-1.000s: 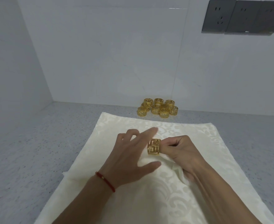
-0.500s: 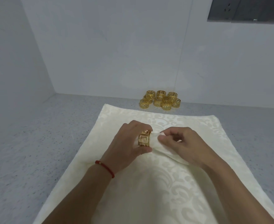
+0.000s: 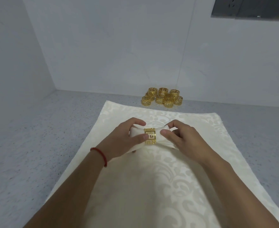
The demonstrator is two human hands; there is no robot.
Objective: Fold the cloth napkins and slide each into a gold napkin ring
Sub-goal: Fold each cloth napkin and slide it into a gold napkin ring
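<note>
A folded cream napkin (image 3: 136, 132) lies crosswise, with a gold napkin ring (image 3: 150, 136) around its middle. My left hand (image 3: 121, 139) grips the napkin's left end, thumb touching the ring's left edge. My right hand (image 3: 182, 138) pinches the napkin's right end just beside the ring. The bundle sits over a flat stack of cream patterned napkins (image 3: 160, 186). Part of the folded napkin's right end is hidden under my right hand.
A cluster of several loose gold rings (image 3: 163, 97) stands on the grey speckled counter (image 3: 36, 137) near the back wall, just beyond the flat napkins. White walls close the left and back. Dark wall sockets (image 3: 250, 9) are at the upper right.
The ring moved from the napkin's end to its middle. My left hand shifted from the ring to the napkin's left end. The right hand now pinches the right end.
</note>
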